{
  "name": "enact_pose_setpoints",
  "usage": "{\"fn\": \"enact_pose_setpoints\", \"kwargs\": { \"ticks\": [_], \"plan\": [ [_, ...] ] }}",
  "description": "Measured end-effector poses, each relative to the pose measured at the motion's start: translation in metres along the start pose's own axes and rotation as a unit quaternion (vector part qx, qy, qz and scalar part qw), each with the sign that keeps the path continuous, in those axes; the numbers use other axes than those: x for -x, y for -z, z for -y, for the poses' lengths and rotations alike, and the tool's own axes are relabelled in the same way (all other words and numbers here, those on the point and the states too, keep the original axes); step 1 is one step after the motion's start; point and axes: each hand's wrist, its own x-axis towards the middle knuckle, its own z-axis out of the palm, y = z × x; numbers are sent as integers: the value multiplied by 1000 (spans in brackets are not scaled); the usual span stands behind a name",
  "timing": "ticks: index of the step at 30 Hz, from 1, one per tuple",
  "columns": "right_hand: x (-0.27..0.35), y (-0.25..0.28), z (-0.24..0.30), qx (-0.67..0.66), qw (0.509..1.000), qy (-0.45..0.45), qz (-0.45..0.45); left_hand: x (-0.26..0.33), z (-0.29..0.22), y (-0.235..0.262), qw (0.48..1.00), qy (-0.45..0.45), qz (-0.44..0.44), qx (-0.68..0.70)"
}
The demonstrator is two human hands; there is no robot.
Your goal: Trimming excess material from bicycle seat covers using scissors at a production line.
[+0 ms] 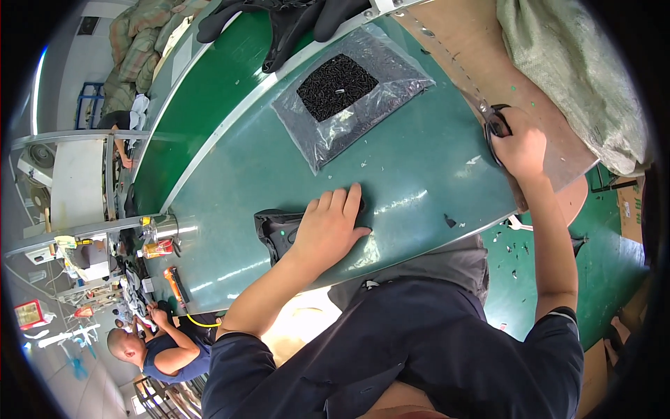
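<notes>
My left hand [329, 225] lies flat over a black molded part [278, 229] on the green table, fingers stretched out and thumb apart. Much of the part is hidden beneath the hand; its hollow end shows to the left. Over at the right edge of the table, my right hand [523, 145] is closed around the black handles of a pair of scissors [497, 126]. The scissor blades point away from me, over a brown board. Beyond my left hand, a clear plastic bag [391, 91] full of small black screw-like pieces rests on the table.
Black molded parts [283, 31] lie at the far edge. A woven sack [576, 77] sits on the brown board [453, 42] at the right. An orange-and-black tool [176, 286] with a yellow hose lies at the left table edge. A co-worker [167, 349] sits at lower left.
</notes>
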Motion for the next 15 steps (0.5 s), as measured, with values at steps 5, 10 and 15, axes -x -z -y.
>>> {"fn": "enact_pose_setpoints", "kwargs": {
  "ticks": [5, 10, 15],
  "plan": [
    [1, -2, 2, 3, 1000, -19, 18, -4, 43, 32, 989, -81, 104, 69],
    [-1, 1, 2, -10, 1000, -22, 8, -63, 146, 91, 987, -33, 29, -154],
    [-4, 0, 0, -4, 999, -27, 18, -149, 299, 91, 952, 43, -203, -224]
  ]
}}
